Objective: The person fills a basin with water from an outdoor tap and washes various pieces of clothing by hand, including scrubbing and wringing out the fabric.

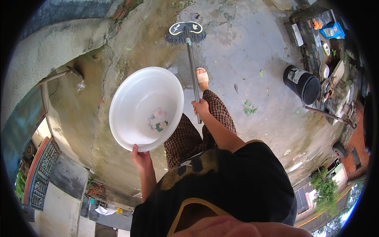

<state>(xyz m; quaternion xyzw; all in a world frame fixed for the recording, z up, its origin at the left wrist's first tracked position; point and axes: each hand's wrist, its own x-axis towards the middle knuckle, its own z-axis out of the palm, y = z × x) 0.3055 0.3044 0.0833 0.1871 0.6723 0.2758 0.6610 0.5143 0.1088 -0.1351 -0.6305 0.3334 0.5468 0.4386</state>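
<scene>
A large white plastic basin (pixel 134 100) with a small cartoon print on its bottom hangs tilted toward me. My left hand (pixel 141 157) grips its near rim, thumb over the edge and fingers underneath. Nothing lies in the basin. My right hand (pixel 201 108) is closed round the metal handle of a mop (pixel 192 67), close to its near end. The mop's wide head (pixel 185 32), dark with grey fringe and a pale outlined pattern, rests on the wet concrete ahead of my foot.
Wet concrete (pixel 233 51) spreads all round, with scattered leaves (pixel 248 108). At the right stand a black bucket (pixel 302 85) and cluttered stone ledges with a blue plastic item (pixel 333 31). A long-handled tool (pixel 59 76) leans by the curved concrete edge (pixel 63 39) at the left.
</scene>
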